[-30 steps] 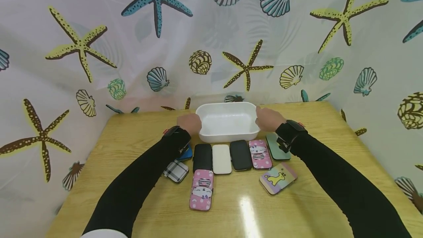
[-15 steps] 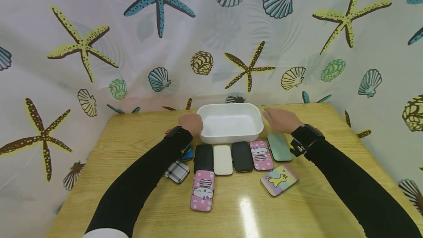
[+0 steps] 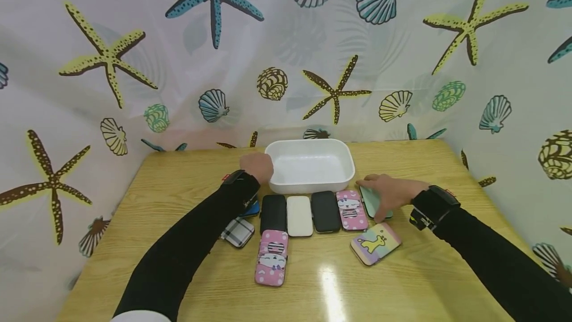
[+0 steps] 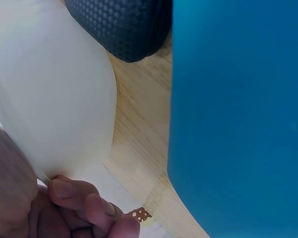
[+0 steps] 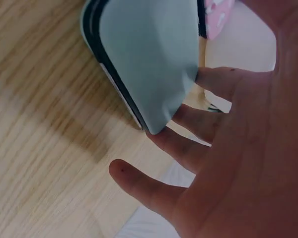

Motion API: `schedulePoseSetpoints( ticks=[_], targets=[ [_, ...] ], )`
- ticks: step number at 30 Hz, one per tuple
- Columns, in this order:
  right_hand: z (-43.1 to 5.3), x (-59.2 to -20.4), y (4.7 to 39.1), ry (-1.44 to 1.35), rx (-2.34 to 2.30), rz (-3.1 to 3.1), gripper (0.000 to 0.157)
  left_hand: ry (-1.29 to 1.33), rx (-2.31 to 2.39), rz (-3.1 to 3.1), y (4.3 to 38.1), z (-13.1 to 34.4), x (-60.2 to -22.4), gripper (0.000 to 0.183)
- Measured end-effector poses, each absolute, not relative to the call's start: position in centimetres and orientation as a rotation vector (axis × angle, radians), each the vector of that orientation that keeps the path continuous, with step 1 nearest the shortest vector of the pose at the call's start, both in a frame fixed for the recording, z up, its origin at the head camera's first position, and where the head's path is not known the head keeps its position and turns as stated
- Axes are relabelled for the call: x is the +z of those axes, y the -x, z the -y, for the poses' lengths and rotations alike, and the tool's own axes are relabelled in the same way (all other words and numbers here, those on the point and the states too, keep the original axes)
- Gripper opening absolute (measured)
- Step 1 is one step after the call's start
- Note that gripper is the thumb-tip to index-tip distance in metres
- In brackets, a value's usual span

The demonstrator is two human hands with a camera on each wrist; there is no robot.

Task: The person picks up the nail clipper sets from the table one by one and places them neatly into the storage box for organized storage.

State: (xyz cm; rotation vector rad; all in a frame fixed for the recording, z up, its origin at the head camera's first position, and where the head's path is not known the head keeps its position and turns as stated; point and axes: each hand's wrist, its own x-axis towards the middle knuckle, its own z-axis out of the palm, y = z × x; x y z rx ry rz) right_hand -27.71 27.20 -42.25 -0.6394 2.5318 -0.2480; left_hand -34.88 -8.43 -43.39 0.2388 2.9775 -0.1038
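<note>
My left hand point(image 3: 256, 165) holds the left end of a white plastic tub point(image 3: 277, 185). In the left wrist view its fingertips point(image 4: 64, 189) pinch the tub's rim. My right hand point(image 3: 393, 190) spreads over a mint green case point(image 3: 370, 201) right of the tub. The right wrist view shows fairly straight fingers, some touching the end of that green case point(image 5: 149, 59); the thumb is mostly hidden there. Left of it lie a pink cartoon case point(image 3: 351, 210), a black case point(image 3: 325, 212), a white case point(image 3: 300, 216) and another black case point(image 3: 273, 212).
Nearer me on the wooden table point(image 3: 250, 307) lie a giraffe case point(image 3: 376, 243), a pink polka-dot case point(image 3: 271, 258) and a plaid case point(image 3: 238, 232). A blue case point(image 3: 252, 208) is partly hidden by my left wrist. A patterned curtain point(image 3: 241, 88) hangs behind the table.
My right hand has let go of the tub's right end and moved right and toward me, onto the mint green case. My left hand stays on the tub.
</note>
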Motion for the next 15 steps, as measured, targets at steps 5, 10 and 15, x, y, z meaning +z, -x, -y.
schedulePoseSetpoints(
  ticks=[5,10,15],
  targets=[
    [-27.1,-42.6,27.4,0.681,-0.177,-2.591,0.107,-0.25,-0.129,-2.974,34.9,8.4,-43.3,0.03],
    [-27.4,-42.2,28.2,0.68,-0.177,-2.649,0.105,-0.247,-0.132,-2.981,35.0,8.4,-43.4,0.03],
    [-27.7,-39.7,29.8,0.685,-0.258,-2.728,0.105,-0.239,-0.112,-2.984,35.0,8.3,-43.4,0.031]
  ],
)
